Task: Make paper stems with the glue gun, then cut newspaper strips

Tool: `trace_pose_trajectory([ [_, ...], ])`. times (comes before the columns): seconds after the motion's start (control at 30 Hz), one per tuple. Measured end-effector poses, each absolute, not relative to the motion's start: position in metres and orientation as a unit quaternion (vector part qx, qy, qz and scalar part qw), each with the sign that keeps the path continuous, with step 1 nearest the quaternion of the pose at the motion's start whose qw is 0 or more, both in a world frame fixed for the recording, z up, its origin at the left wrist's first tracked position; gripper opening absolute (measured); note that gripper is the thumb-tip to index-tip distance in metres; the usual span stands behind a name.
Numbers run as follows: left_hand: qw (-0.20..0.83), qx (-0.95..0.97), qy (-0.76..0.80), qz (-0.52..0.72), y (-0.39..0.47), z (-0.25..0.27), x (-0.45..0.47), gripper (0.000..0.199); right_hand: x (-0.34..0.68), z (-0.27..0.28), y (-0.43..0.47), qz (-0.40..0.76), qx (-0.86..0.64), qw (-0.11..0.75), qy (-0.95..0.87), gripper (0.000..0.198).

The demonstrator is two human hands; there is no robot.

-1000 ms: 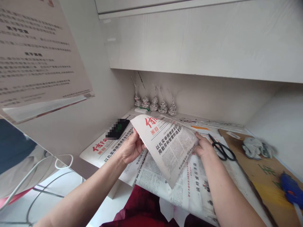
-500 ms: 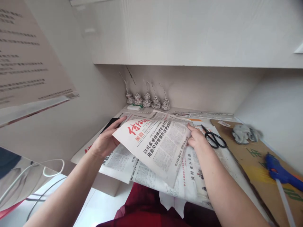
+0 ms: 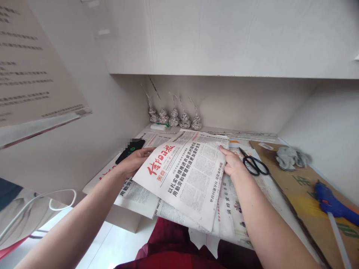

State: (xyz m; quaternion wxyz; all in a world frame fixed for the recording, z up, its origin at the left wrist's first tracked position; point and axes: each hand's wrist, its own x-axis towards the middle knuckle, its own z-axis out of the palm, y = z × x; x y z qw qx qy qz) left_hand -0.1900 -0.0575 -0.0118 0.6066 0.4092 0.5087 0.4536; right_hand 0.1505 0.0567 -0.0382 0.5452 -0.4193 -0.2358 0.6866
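Observation:
A folded newspaper (image 3: 193,179) with a red title lies slightly tilted over other newspaper sheets (image 3: 137,198) at the table's front. My right hand (image 3: 231,161) pinches its right edge, the thumb on top. At the left edge, my left hand (image 3: 137,160) grips the same newspaper, its fingers partly hidden behind the paper. A black phone (image 3: 130,149) rests just beyond my left wrist. To the right of my right hand lie black-handled scissors (image 3: 254,164).
Several gourd-shaped woven paper pieces (image 3: 174,117) stand against the back wall, with thin paper sticks (image 3: 241,135) alongside. On the right, a cardboard sheet (image 3: 297,201) carries a grey cloth (image 3: 290,157) and a blue glue gun (image 3: 331,201). An overhead cabinet (image 3: 224,41) hangs above.
The newspaper has lowered and flattened, showing its full red title. My left hand has shifted slightly, and more of the phone shows.

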Motion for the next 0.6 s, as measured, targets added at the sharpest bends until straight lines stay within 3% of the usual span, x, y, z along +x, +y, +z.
trace_pose_trajectory([
  [0.2, 0.622, 0.424, 0.519, 0.405, -0.028, -0.005, -0.182, 0.051, 0.149, -0.033, 0.052, 0.698, -0.377, 0.557, -0.247, 0.017],
  [0.4, 0.567, 0.448, 0.534, 0.438, -0.015, 0.035, -0.162, 0.013, 0.148, -0.027, 0.046, 0.716, -0.342, 0.555, -0.25, 0.017],
  [0.53, 0.537, 0.501, 0.488, 0.472, 0.003, 0.084, -0.146, 0.01, 0.148, -0.03, 0.049, 0.728, -0.347, 0.545, -0.23, 0.017],
  [0.6, 0.463, 0.574, 0.451, 0.503, 0.012, 0.111, -0.133, 0.039, 0.149, -0.034, 0.051, 0.733, -0.355, 0.54, -0.214, 0.014],
])
